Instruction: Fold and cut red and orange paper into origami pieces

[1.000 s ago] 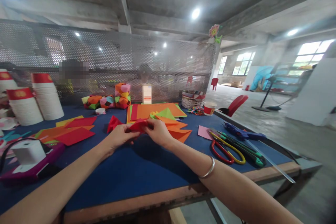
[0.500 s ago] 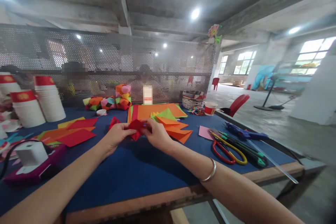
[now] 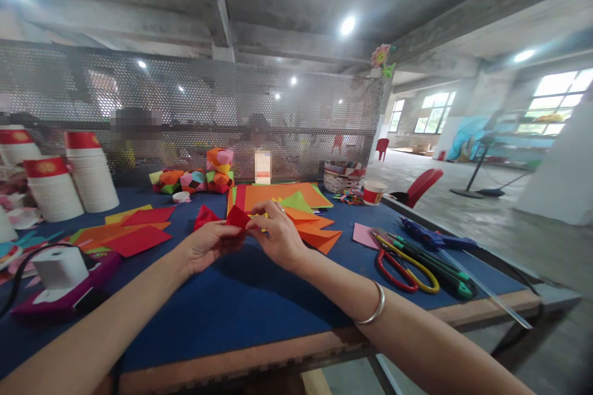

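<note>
A small folded red paper (image 3: pixel 238 216) is held up above the blue table mat, between my two hands. My left hand (image 3: pixel 209 247) pinches its lower left side between thumb and fingers. At its right edge, the thumb and fingertips of my right hand (image 3: pixel 280 236) close on the same paper. Another red folded piece (image 3: pixel 204 216) lies just behind my left hand, partly hidden by it. Orange folded papers (image 3: pixel 319 231) and a green one (image 3: pixel 298 200) lie behind my right hand, beside a stack of orange sheets (image 3: pixel 264 195).
Left are flat coloured sheets (image 3: pixel 141 239), a purple power strip (image 3: pixel 69 296) and stacked paper cups (image 3: pixel 53 194). Right are scissors (image 3: pixel 396 268), a green-black cutter (image 3: pixel 445 271), a blue glue gun (image 3: pixel 426 234) and a paper cup (image 3: pixel 373 192). Folded paper balls (image 3: pixel 192 180) stand near the mesh screen (image 3: pixel 185 92).
The red paper has been turned, showing a flatter, squarer face. My right hand's fingers have shifted on its edge and lifted slightly. The view has moved a little.
</note>
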Available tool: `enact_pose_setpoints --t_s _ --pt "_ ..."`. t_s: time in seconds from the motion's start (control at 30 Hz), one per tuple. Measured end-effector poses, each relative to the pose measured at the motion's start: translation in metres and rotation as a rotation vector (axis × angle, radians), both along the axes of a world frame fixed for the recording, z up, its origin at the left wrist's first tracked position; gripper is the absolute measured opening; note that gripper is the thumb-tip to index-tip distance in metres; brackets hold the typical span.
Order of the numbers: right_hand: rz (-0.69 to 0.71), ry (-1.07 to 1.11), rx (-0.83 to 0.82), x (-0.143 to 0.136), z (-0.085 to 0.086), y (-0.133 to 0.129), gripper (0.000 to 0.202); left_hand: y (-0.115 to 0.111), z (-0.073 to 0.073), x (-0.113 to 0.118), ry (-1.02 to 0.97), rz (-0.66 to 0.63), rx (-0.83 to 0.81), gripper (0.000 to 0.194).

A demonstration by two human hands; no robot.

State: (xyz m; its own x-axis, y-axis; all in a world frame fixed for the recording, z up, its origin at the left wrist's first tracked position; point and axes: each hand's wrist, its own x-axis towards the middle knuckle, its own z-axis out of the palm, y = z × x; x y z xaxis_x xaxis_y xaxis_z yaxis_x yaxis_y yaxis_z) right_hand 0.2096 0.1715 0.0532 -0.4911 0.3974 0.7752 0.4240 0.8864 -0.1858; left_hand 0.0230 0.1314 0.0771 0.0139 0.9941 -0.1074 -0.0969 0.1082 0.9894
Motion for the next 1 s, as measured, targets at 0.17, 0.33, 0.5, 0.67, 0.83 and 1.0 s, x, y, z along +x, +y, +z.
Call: enact_pose_setpoints --t_s 0.17,0.33,0.5,0.67,0.83,1.0 --pt "-0.017 -0.066 -0.070 0.000 0.000 -0.004 0.011 0.003 -0.006 0.002 0.018 -0.014 0.019 0.017" --pt "-0.057 -0.078 -0.089 -0.001 0.001 -0.007 0.014 0.003 -0.010 0.003 0.054 -0.020 0.039 0.023" --pt "-0.090 -0.069 -0.126 -0.004 0.001 -0.011 0.011 0.002 -0.008 0.004 0.059 -0.039 0.067 0.023" --pt "-0.112 -0.068 -0.203 -0.005 0.002 -0.012 0.014 0.001 -0.006 0.004 0.087 -0.066 0.113 0.021" --pt "-0.146 -0.025 -0.319 -0.003 0.003 -0.010 0.023 -0.001 -0.004 0.006 0.144 -0.109 0.163 0.025" --pt "-0.158 0.041 -0.427 -0.005 0.004 -0.009 0.043 0.001 -0.007 0.009 0.254 -0.104 0.240 0.029"
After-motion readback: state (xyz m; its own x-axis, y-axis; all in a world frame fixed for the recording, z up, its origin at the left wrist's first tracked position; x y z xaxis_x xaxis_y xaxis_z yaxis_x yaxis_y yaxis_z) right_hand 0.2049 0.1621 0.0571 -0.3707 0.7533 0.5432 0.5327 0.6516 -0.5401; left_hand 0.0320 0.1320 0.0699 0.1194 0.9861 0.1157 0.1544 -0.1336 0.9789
